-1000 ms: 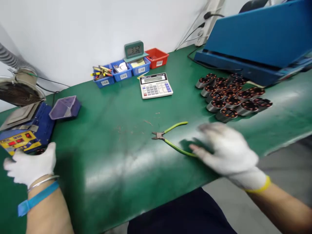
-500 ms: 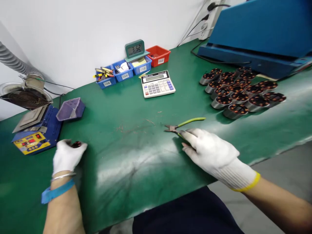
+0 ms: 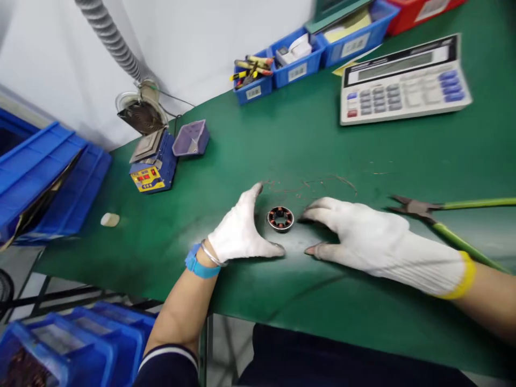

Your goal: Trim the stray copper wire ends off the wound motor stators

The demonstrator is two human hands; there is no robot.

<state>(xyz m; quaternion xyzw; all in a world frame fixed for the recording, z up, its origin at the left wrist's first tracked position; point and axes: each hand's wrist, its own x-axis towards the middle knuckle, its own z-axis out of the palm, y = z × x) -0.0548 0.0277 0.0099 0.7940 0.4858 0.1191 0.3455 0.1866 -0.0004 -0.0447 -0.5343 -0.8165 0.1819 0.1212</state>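
Observation:
A small round motor stator [image 3: 281,219] with copper windings and a metal rim lies on the green table between my two white-gloved hands. To its left is my left hand [image 3: 244,231], thumb and fingers spread in a wide curve around that side, with a visible gap. My right hand [image 3: 358,231] is close on the other side, fingers and thumb apart and nothing between them. Green-handled cutting pliers [image 3: 419,208] lie with handles spread, just beyond my right hand. Thin copper wire scraps [image 3: 310,184] are scattered behind the stator.
A calculator [image 3: 403,86] and small blue bins [image 3: 296,70] stand at the back. Further left are a purple tray [image 3: 192,138], a blue-yellow soldering unit [image 3: 153,166] and a cream-coloured cap [image 3: 109,219]. Blue crates [image 3: 44,177] stand at the far left; more blue bins [image 3: 80,338] sit below the table edge.
My view has swung left and closer. My left hand has brought the stator to the middle and let it go. My right hand has left the pliers and moved beside the stator.

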